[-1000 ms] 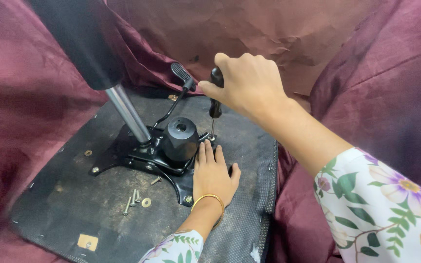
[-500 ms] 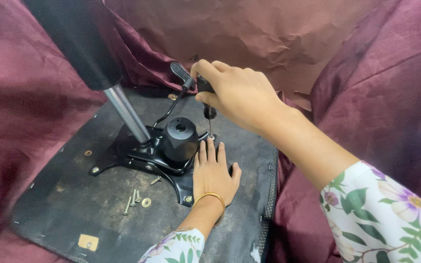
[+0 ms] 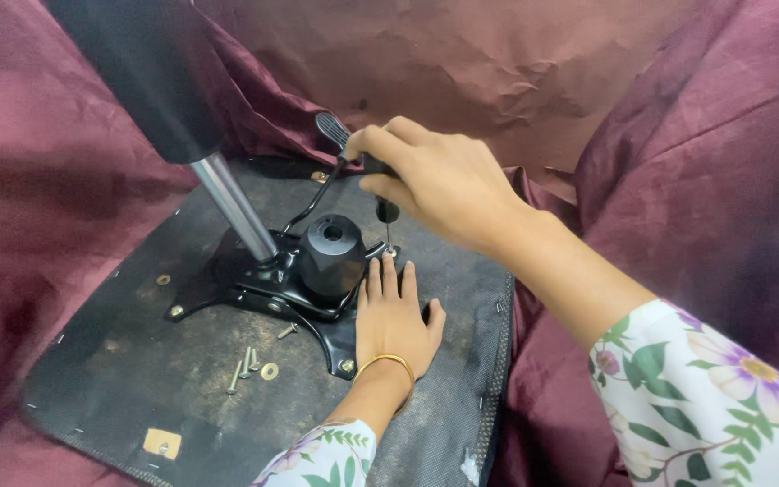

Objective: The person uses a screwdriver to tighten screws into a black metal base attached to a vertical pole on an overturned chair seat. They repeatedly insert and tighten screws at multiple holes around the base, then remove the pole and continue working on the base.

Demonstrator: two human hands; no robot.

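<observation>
- The left hand (image 3: 391, 317) lay flat, palm down and fingers spread open, on the black underside of the chair seat (image 3: 137, 361), holding nothing; a gold bangle (image 3: 384, 363) circled its wrist just nearer than the hand.
- Its fingertips touched the near right edge of the black metal mechanism plate (image 3: 263, 289), which was the fixed centre of the scene.
- Left of the hand and just nearer than the plate, a few loose screws (image 3: 243, 362) and a washer (image 3: 270, 371) lay on the seat underside.
- On the plate stood a black cylindrical housing (image 3: 331, 257), just left of the left hand's fingertips.
- A shiny gas-lift column (image 3: 232, 207) rose tilted from the plate's left part, ending in a wide black sleeve (image 3: 137, 72) at the upper left.
- Above the plate's right edge, the right hand (image 3: 439, 180) had its grip closed tightly around the dark handle of a screwdriver (image 3: 387, 212), held upright, its thin shaft pointing down to the plate corner right by the left fingertips.
- Beyond the plate, a black lever paddle (image 3: 331, 129) stuck up, just behind the right hand's knuckles.
- Maroon fabric (image 3: 696, 162) was bunched around the seat on all sides, farthest off behind the plate.
</observation>
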